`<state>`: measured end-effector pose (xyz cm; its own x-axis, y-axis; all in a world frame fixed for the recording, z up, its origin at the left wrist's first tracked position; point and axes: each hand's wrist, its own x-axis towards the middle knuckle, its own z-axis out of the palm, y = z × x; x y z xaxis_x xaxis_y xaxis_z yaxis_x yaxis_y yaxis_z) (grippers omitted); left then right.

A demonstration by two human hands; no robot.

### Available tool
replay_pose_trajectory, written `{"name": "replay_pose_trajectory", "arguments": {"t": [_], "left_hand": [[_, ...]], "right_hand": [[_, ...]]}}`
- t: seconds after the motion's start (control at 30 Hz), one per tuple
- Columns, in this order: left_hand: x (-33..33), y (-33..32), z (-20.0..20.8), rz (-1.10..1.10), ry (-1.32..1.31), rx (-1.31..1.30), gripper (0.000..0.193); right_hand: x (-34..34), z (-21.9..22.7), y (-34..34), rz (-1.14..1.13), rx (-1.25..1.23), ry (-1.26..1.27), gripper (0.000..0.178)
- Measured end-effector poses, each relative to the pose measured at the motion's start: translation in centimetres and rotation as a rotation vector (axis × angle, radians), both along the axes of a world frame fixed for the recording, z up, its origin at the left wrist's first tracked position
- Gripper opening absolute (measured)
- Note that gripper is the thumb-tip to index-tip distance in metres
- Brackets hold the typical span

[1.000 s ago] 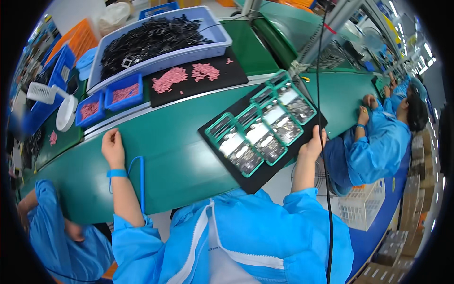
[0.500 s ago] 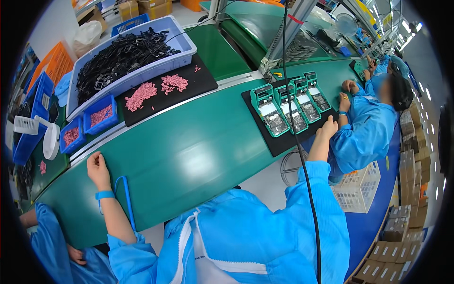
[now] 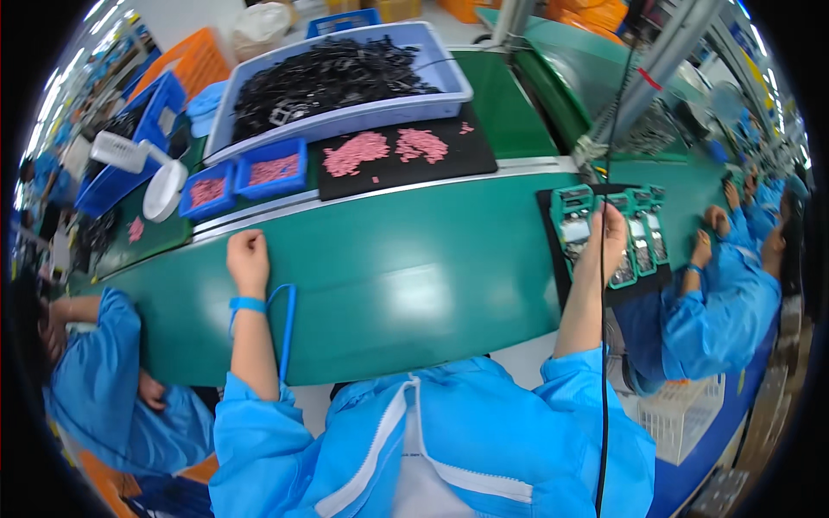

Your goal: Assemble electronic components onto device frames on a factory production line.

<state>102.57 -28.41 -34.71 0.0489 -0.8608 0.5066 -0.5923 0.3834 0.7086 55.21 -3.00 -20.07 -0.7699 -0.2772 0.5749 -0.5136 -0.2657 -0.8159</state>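
Curled in on itself, my left hand (image 3: 249,262) rests on the green work surface (image 3: 371,250), with no object showing in its fingers. A blue band and a coiled blue cord (image 3: 288,328) are at that wrist. My right hand (image 3: 610,240) is over several green-framed handheld device housings (image 3: 572,205) at the right, its fingers bent but apart. The housings lie side by side on a black mat (image 3: 560,269), with dark and silvery parts inside. My right hand hides part of them, and a black cable (image 3: 604,371) crosses in front of it.
Ahead, a pale bin (image 3: 363,114) holds black plastic parts. Pink pieces (image 3: 356,152) lie on another black mat beside two small blue trays (image 3: 207,193). A white handheld fan (image 3: 164,192) lies at left. Co-workers sit left (image 3: 99,371) and right (image 3: 721,302).
My right hand has moved from the mat's near edge to over the device housings. My left hand stays curled on the surface. The whole view has swung leftward.
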Motion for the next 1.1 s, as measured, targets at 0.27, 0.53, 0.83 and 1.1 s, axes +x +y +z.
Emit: {"name": "replay_pose_trajectory", "arguments": {"t": [0.27, 0.53, 0.83, 1.1], "left_hand": [[-8.8, 0.9, 6.1, -0.213, -0.132, -0.067, 0.006], [-21.7, 1.3, 8.7, -0.268, -0.310, 0.114, 0.020], [-30.9, -1.1, 8.1, -0.314, -0.390, -0.160, 0.007], [-32.6, -1.9, 8.1, -0.326, -0.547, -0.188, 0.008]], "right_hand": [[8.1, -4.6, -16.7, 0.496, 0.431, -0.051, 0.015], [6.6, -7.9, -20.2, 0.225, 0.362, 0.358, 0.007], [2.0, -7.7, -20.4, 0.220, 0.315, 0.152, 0.009], [-0.3, -6.8, -20.0, 0.357, 0.477, 0.133, 0.006]]}}
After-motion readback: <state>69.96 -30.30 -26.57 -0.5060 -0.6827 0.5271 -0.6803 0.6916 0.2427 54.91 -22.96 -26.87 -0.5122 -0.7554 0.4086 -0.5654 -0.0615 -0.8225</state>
